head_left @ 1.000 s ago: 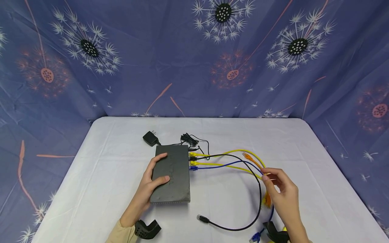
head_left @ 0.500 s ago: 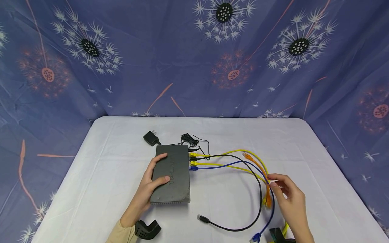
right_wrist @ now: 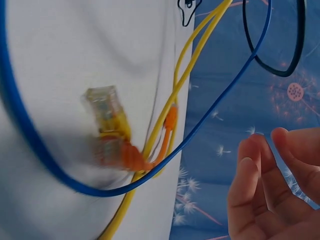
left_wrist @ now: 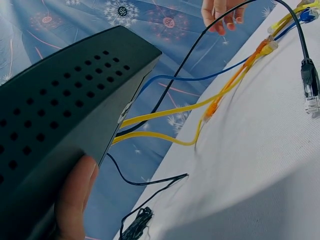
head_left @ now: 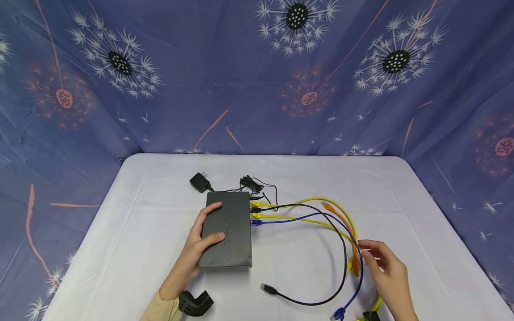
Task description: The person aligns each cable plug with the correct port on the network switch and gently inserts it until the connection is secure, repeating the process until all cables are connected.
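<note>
My left hand grips a black network switch, thumb and a finger on its top face; the other fingers are hidden beneath. Yellow, black and blue network cables run from plugs in its right side. The blue cable curves down to a loose blue plug; the black cable loops to a loose black plug. Beside the cable bend is my right hand, fingers loosely bent. In the right wrist view this hand holds nothing, apart from the blue cable.
A short orange cable lies among the yellow cables on the white table. Behind the switch are a black power adapter and its bundled cord. A patterned blue curtain hangs behind.
My right hand has moved right and toward me along the cables, letting go of the blue cable, which has settled lower. The left hand and switch stay put.
</note>
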The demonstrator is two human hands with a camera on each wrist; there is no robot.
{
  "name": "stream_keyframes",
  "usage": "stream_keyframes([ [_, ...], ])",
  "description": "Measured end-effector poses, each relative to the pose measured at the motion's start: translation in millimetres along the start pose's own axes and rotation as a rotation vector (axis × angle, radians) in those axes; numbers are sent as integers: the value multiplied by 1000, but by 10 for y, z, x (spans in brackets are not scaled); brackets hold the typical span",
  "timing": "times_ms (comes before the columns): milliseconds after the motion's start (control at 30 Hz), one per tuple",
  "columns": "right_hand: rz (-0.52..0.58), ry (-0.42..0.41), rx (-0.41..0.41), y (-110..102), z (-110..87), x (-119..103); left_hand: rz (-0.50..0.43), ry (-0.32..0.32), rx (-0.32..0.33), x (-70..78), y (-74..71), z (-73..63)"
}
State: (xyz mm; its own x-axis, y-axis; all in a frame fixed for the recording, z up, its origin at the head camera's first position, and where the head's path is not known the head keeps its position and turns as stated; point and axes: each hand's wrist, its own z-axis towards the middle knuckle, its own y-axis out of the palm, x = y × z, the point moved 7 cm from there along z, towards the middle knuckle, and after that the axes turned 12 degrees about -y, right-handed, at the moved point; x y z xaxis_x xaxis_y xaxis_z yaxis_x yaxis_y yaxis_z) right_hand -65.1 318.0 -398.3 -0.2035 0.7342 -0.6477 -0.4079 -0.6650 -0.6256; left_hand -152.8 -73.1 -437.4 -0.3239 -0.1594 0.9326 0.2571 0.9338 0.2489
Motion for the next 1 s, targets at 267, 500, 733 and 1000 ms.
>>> stream_keyframes([
  [267, -79, 55, -105, 43, -83, 98, -12, -5, -4, -2, 2, 0],
  [500, -95, 18, -181, 104, -134, 162, -4, 4, -4, -2, 6, 2],
  [733, -111, 89, -253, 154, -168, 236, -28, -7, -13, -10, 11, 5],
  [1000, -107, 56, -228, 157, -177, 253, -26, -7, -19, -22, 13, 7],
])
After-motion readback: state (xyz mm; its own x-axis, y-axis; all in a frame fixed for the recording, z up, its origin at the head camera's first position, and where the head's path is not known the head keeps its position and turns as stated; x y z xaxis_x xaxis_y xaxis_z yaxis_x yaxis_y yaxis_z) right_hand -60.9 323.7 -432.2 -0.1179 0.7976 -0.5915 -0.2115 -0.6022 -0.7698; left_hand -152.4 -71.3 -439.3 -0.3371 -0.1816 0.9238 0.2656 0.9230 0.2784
